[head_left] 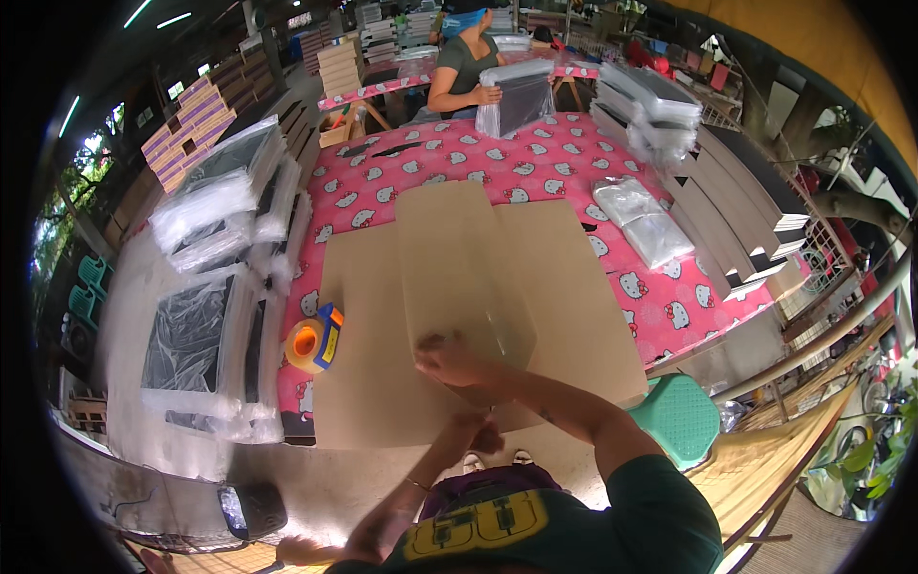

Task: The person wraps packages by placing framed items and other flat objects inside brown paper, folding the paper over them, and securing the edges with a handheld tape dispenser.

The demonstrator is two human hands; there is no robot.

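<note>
right hand [449, 361] pressing flat on cardboard [459, 287], tape dispenser [314, 340] near

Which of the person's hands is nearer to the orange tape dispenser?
Left. The left hand presses on the cardboard just right of the tape dispenser; the right hand sits lower, at the cardboard's near edge, farther off.

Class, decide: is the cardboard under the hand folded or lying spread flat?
Partly folded: a middle panel of the cardboard overlaps the flat sheet, pressed by the right hand.

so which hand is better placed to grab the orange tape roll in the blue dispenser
Probably the left. The orange tape roll in the blue dispenser lies on the person's left. The right hand presses the flat brown cardboard, while the left hand sits at its near edge.
</note>
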